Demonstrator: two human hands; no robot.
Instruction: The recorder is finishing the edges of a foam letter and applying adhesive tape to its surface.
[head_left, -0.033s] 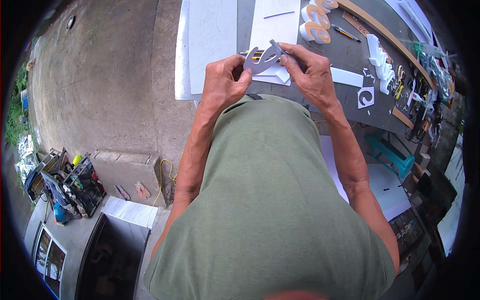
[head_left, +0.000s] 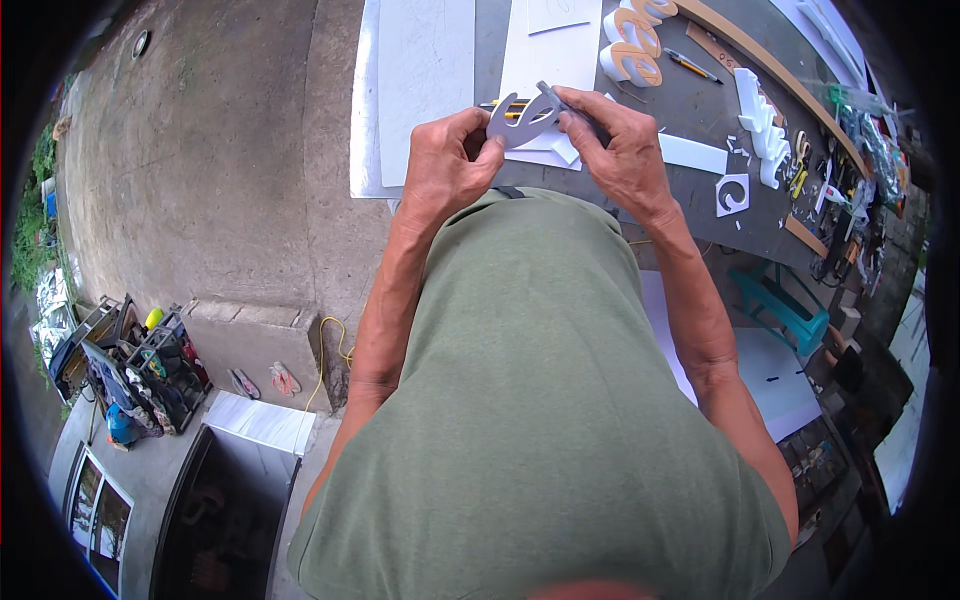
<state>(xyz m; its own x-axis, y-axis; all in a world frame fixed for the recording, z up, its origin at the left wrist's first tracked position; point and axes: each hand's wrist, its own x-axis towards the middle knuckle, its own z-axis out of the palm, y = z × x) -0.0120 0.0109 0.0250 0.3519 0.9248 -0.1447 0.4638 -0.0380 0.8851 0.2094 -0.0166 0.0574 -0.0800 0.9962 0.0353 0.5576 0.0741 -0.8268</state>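
Note:
My left hand (head_left: 452, 165) pinches a flat grey curved cutout (head_left: 518, 132), shaped like a rounded letter, by its lower left edge. The cutout is raised over the near edge of the work table. In my right hand (head_left: 622, 150), thumb and fingers close on a narrow grey bar-like tool (head_left: 548, 93). Its tip lies against or very near the cutout's upper right end; whether it touches, I cannot tell. My fingers hide the rest of the tool, and its kind is unclear. Behind the cutout, a yellow and black pen-like thing (head_left: 512, 115) shows in part.
White panels (head_left: 425, 90) cover the dark table's left side. Thick white letters with tan faces (head_left: 632, 60) stand at the back. A pen (head_left: 692, 66), white foam strip (head_left: 692, 153), square with a curved cut (head_left: 732, 195), scissors (head_left: 800, 150) and scraps lie rightward. A teal stool (head_left: 785, 310) stands below.
The tip of the grey tool has shifted very slightly left. Both hands and the cutout stay almost where they were.

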